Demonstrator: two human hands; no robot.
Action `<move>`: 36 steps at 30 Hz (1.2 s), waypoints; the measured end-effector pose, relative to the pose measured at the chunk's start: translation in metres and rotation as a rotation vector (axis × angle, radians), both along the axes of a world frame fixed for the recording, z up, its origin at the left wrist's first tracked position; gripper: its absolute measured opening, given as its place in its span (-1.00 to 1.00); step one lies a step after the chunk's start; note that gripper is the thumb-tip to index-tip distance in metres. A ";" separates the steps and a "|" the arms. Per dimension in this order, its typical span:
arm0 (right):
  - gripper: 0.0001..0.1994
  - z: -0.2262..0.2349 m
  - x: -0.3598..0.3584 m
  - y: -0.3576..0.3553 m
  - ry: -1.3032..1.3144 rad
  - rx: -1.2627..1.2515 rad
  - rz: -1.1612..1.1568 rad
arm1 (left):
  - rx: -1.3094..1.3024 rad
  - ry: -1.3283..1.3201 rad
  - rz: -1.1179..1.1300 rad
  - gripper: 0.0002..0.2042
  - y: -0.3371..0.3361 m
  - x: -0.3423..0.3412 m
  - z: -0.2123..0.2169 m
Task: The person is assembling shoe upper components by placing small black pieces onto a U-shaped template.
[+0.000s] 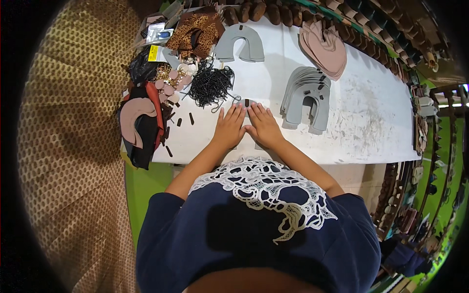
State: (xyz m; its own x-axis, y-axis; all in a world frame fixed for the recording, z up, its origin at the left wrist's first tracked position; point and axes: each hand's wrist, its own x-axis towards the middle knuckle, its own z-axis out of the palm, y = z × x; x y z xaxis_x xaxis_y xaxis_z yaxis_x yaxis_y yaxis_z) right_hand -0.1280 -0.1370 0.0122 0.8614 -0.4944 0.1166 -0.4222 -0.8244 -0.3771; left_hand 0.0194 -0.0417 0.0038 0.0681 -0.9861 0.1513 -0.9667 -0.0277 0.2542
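Note:
Both my hands lie flat on a grey U-shaped piece (pixel 253 102) near the front edge of the white table. A short dark strip (pixel 247 103) sits at the top of its curve, between my fingertips. My left hand (pixel 229 129) presses on the left side with fingers stretched out. Opposite it, my right hand (pixel 265 128) covers the right side, fingers also straight, and the thumbs nearly meet. Most of the piece is hidden under the hands. Several loose dark strips (pixel 191 118) are scattered to the left. A heap of black beaded cord (pixel 211 85) is just beyond my left hand.
To the right stands a fanned stack of grey U-shaped pieces (pixel 295 93). Another grey piece (pixel 239 41) and a pink stack (pixel 322 49) lie farther back. Pink curved pieces (pixel 138 110), a leopard-print fabric (pixel 200 27) and gold trinkets (pixel 166 78) crowd the left. Brown shoe forms (pixel 273 14) line the back.

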 end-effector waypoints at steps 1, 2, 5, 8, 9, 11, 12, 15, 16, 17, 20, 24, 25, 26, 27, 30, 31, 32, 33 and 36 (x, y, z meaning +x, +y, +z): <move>-0.38 -0.004 0.001 0.001 0.000 0.000 0.001 | 0.000 0.000 0.001 -0.42 -0.001 -0.001 -0.003; -0.38 -0.008 0.001 0.002 -0.005 -0.042 -0.011 | 0.003 -0.031 0.016 -0.40 -0.002 -0.002 -0.006; -0.35 -0.013 -0.003 0.005 0.010 -0.084 -0.044 | 0.006 -0.032 0.050 -0.38 0.002 -0.003 -0.010; -0.33 -0.012 -0.010 0.008 0.049 -0.073 -0.074 | 0.022 0.020 0.083 -0.35 0.008 -0.003 -0.009; -0.32 -0.011 -0.012 0.009 0.068 -0.059 -0.085 | 0.041 0.043 0.095 -0.35 0.011 -0.003 -0.009; -0.33 -0.010 -0.018 0.012 0.057 -0.049 -0.080 | 0.043 0.045 0.106 -0.34 0.016 -0.002 -0.008; -0.33 -0.009 -0.021 0.014 0.045 -0.040 -0.077 | 0.044 0.046 0.116 -0.34 0.019 -0.002 -0.008; -0.33 -0.002 -0.028 0.020 0.104 -0.038 -0.082 | 0.066 0.032 0.125 -0.33 0.028 -0.002 -0.005; -0.33 0.000 -0.030 0.022 0.104 -0.039 -0.079 | 0.066 0.032 0.129 -0.33 0.031 -0.002 -0.004; -0.34 0.001 -0.032 0.024 0.102 -0.035 -0.086 | 0.066 0.040 0.124 -0.33 0.035 -0.001 -0.003; -0.38 0.007 -0.033 0.024 0.119 -0.034 -0.106 | 0.103 0.053 0.116 -0.32 0.043 -0.002 0.003; -0.47 0.010 -0.018 0.011 0.040 0.017 -0.145 | 0.119 0.013 0.120 -0.33 0.041 -0.001 0.006; -0.47 0.010 -0.011 0.008 0.040 0.016 -0.147 | 0.118 0.014 0.118 -0.33 0.039 -0.001 0.006; -0.49 0.012 -0.002 0.006 0.012 -0.067 -0.153 | 0.100 0.026 0.106 -0.33 0.036 -0.001 0.006; -0.50 0.013 0.006 0.005 -0.016 -0.150 -0.158 | 0.082 0.039 0.095 -0.34 0.034 -0.001 0.007; -0.49 0.000 0.021 0.002 0.011 -0.244 -0.200 | 0.074 0.032 0.099 -0.34 0.034 -0.001 -0.002; -0.48 0.001 0.025 0.003 0.036 -0.272 -0.220 | 0.075 0.031 0.100 -0.34 0.034 -0.001 -0.001; -0.48 0.001 0.029 0.003 0.035 -0.271 -0.219 | 0.078 0.049 0.093 -0.34 0.034 -0.001 -0.001; -0.47 0.002 0.032 0.003 0.078 -0.226 -0.237 | 0.081 0.068 0.087 -0.34 0.035 0.000 0.000; -0.45 -0.005 0.038 -0.002 0.092 -0.226 -0.278 | 0.040 0.061 0.084 -0.34 0.035 -0.001 -0.003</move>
State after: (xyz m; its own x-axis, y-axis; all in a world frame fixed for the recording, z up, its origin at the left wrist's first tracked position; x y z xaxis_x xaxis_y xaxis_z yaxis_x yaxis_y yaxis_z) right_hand -0.0903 -0.1393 0.0076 0.7095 -0.6818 0.1783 -0.6655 -0.7314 -0.1487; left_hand 0.0188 -0.0065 0.0012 0.1591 -0.9817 0.1045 -0.9432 -0.1199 0.3099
